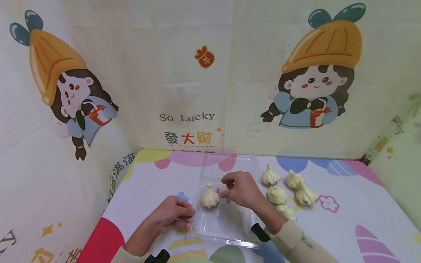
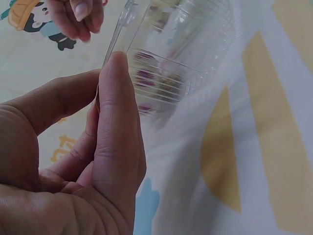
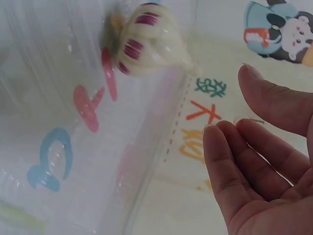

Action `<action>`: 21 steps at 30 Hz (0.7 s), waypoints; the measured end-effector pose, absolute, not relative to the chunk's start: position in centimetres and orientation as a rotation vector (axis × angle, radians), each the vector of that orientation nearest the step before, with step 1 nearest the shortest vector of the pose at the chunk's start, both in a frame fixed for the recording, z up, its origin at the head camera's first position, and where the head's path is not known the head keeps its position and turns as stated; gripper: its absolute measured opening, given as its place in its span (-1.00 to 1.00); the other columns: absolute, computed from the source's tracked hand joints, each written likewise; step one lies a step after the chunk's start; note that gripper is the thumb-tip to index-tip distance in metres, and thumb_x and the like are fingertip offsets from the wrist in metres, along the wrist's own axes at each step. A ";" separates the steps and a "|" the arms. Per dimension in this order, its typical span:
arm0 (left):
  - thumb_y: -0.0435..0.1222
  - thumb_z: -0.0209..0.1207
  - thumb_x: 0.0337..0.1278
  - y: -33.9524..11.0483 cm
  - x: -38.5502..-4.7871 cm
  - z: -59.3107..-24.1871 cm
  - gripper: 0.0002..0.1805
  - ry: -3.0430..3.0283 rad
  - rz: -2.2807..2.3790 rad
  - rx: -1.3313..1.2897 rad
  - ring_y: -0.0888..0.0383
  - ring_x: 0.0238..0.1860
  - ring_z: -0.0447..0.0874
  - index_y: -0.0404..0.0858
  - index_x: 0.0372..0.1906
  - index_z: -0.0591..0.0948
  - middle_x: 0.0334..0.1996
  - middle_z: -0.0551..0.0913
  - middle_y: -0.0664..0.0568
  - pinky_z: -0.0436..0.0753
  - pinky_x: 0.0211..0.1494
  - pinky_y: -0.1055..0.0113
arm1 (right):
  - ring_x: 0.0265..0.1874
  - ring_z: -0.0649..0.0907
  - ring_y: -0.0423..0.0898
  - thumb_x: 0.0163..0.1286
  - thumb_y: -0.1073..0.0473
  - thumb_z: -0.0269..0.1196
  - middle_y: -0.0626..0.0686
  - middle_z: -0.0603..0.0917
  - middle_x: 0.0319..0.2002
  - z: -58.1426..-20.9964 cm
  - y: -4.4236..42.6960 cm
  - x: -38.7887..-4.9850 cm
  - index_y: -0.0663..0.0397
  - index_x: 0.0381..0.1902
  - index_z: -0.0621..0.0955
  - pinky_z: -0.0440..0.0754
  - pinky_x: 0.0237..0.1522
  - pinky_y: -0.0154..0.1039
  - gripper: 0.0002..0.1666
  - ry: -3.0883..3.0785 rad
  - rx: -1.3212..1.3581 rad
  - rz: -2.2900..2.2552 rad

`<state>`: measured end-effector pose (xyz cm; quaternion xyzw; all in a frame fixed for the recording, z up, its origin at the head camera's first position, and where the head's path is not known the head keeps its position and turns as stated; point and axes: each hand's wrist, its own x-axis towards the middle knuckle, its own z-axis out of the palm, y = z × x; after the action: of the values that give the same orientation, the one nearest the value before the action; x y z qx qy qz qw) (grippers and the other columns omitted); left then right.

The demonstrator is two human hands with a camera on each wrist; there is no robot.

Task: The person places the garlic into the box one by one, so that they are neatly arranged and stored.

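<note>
A clear plastic container point(image 1: 227, 242) lies on the table with its lid point(image 1: 246, 160) folded back behind it. One garlic bulb point(image 1: 209, 199) sits in its left half, stem up; the right wrist view shows purple streaks on this bulb point(image 3: 149, 41). My left hand point(image 1: 171, 213) pinches the container's left rim between thumb and fingers, as the left wrist view shows. Over the container, just right of the bulb, hovers my right hand point(image 1: 241, 188). Its thumb and fingers point(image 3: 220, 171) are apart with nothing between them.
Several more garlic bulbs point(image 1: 277, 195) lie on the table to the right of the container, partly behind the right forearm. A printed cloth point(image 1: 342, 233) covers the table. Printed fabric walls point(image 1: 243, 91) stand at the back and on both sides.
</note>
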<state>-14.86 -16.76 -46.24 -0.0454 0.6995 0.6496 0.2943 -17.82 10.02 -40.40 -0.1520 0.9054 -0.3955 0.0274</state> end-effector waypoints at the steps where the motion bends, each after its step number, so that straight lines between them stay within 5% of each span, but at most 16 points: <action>1: -0.38 0.37 0.25 -16.8 -14.9 -46.2 -0.84 1.863 1.728 -0.125 0.24 -0.50 0.71 -0.44 -0.20 0.71 -0.50 0.71 0.03 0.82 -0.36 0.37 | -0.46 0.71 -0.19 0.03 0.28 0.62 -0.03 0.73 -0.39 -40.2 10.3 -17.7 0.09 -0.24 0.80 0.68 -0.25 -0.31 -0.71 2.792 -0.430 -1.239; 10: -0.38 0.37 0.26 -16.9 -14.8 -45.9 -0.84 1.861 1.721 -0.128 0.23 -0.50 0.71 -0.44 -0.19 0.71 -0.51 0.72 0.03 0.83 -0.34 0.36 | -0.13 0.79 -0.03 0.13 0.22 0.59 0.11 0.83 -0.09 -38.7 14.2 -16.6 0.09 -0.08 0.81 0.84 -0.09 -0.13 -0.64 2.757 -0.190 -1.293; 21: -0.39 0.37 0.25 -16.8 -14.6 -45.6 -0.87 1.848 1.721 -0.127 0.25 -0.51 0.71 -0.42 -0.23 0.71 -0.54 0.72 0.04 0.81 -0.36 0.39 | -0.07 0.81 0.03 0.14 0.18 0.59 0.16 0.81 -0.03 -38.6 18.7 -14.7 0.12 -0.01 0.79 0.84 -0.04 -0.08 -0.57 2.762 -0.073 -1.289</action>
<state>-14.63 -16.76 -45.61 -0.0477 0.6969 0.6489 0.3016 -14.74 18.69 -38.58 -0.0241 0.9049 -0.4223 0.0464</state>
